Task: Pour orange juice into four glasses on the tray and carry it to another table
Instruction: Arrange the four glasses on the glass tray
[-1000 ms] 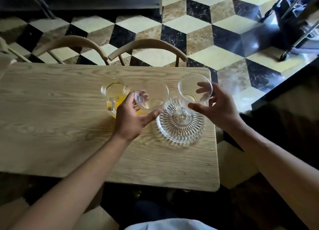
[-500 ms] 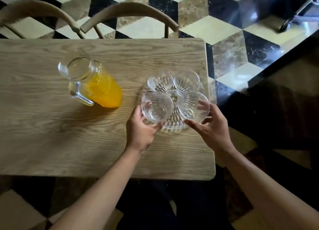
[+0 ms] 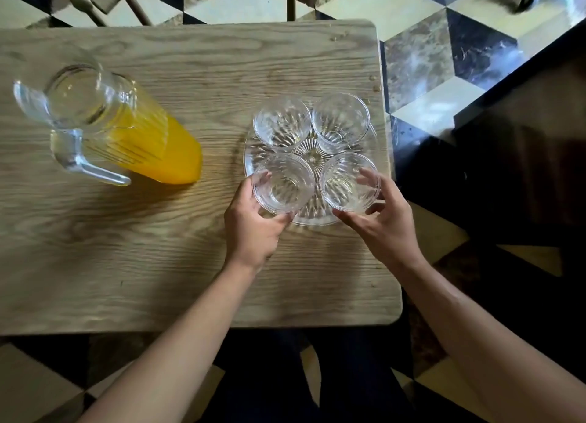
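No legible text, labels, brand marks, numbers or signs anywhere in view. Checked: glass pitcher (image 3: 104, 127), four glasses, clear tray (image 3: 312, 220), wooden table (image 3: 190, 264), patterned floor (image 3: 421, 58). All surfaces plain; only moulded ribbing on the glassware, wood grain, tile pattern.

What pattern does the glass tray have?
Clear glass with ribs that spread out from the centre of the tray, seen in the head view.

Left hand (image 3: 253, 229) and right hand (image 3: 385, 229) forward, fingers curled
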`<state>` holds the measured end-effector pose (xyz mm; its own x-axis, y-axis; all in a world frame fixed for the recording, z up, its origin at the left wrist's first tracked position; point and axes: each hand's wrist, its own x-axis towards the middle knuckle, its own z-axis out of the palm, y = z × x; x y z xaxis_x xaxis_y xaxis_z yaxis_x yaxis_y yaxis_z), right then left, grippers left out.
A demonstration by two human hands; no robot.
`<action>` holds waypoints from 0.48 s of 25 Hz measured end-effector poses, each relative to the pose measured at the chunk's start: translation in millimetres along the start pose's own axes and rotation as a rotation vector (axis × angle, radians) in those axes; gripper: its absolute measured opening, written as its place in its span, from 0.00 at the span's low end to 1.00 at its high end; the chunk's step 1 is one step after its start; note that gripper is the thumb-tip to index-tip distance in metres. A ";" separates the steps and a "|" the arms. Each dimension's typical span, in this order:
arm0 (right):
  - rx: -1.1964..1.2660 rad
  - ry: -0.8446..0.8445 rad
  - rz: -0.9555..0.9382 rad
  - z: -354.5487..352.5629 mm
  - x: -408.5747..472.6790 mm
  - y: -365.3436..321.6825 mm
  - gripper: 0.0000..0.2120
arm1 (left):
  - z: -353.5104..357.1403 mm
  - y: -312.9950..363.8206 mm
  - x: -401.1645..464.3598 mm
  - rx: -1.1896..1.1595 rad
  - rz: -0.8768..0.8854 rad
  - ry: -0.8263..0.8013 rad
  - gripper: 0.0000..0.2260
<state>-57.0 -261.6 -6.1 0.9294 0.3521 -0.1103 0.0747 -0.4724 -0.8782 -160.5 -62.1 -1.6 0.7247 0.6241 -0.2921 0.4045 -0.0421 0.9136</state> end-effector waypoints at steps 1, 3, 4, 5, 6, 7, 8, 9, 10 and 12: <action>-0.007 0.001 -0.003 0.6 -0.3 0.4 0.38 | 2.0 -0.6 -1.2 0.004 -0.009 -0.010 0.36; -0.026 -0.001 -0.015 2.5 -0.7 0.4 0.38 | 3.9 -2.1 -3.3 0.001 -0.022 -0.008 0.36; -0.033 0.001 -0.024 3.6 -0.8 0.8 0.37 | 4.6 -2.9 -3.5 -0.007 -0.028 -0.003 0.36; -0.039 0.002 -0.032 4.5 -1.1 0.6 0.37 | 5.3 -4.3 -3.3 -0.016 -0.033 0.004 0.37; -0.045 0.002 -0.038 5.1 -1.2 0.1 0.37 | 5.8 -3.9 -2.9 -0.017 -0.033 0.010 0.37; -0.048 0.000 -0.041 5.2 -0.8 -0.4 0.37 | 6.5 -3.0 -2.3 -0.020 -0.034 0.017 0.37; -0.051 -0.001 -0.042 5.5 -0.5 -0.4 0.37 | 6.7 -2.0 -2.0 -0.022 -0.036 0.021 0.37; -0.054 -0.001 -0.043 5.6 -0.3 -0.4 0.37 | 6.8 -2.4 -1.2 -0.029 -0.043 0.023 0.37; -0.056 0.000 -0.042 5.4 -0.3 -0.2 0.37 | 7.3 -1.7 -1.1 -0.037 -0.050 0.020 0.37; -0.058 0.000 -0.032 4.7 -0.3 -0.6 0.37 | 8.3 -0.4 -0.2 -0.056 -0.063 0.018 0.37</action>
<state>-59.0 -257.6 -7.7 0.9261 0.3682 -0.0826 0.1254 -0.5068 -0.8529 -156.2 -68.7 -4.2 0.6888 0.6377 -0.3448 0.4164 0.0413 0.9083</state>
